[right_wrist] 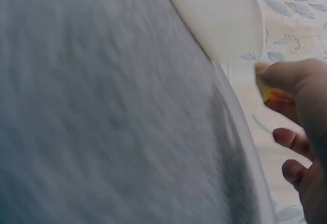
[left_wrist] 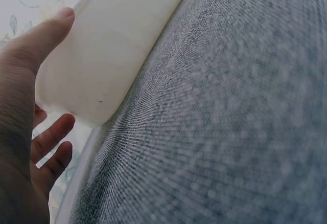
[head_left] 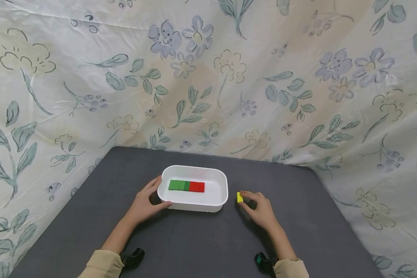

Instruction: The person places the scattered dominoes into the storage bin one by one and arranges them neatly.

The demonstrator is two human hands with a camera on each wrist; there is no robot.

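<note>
A white plastic tub [head_left: 198, 207] with rounded corners sits on the dark table. Inside it, green blocks [head_left: 177, 185] and red blocks [head_left: 196, 187] lie in a row, side by side. My left hand [head_left: 146, 202] holds the tub's left end, thumb at the near rim and fingers round the far corner. In the left wrist view the thumb [left_wrist: 48, 32] lies along the tub's rim. To the right of the tub, my right hand [head_left: 260, 210] pinches a small yellow block [head_left: 239, 197] between thumb and fingers. The right wrist view shows the yellow block [right_wrist: 262, 87] partly covered by the fingertips.
A grey cloth-like surface covers the table [head_left: 201, 243]. Behind it and at both sides hangs a floral curtain [head_left: 208, 116]. Black straps, the left strap [head_left: 133, 258] and the right strap [head_left: 265, 262], are on the wrists beside beige sleeves.
</note>
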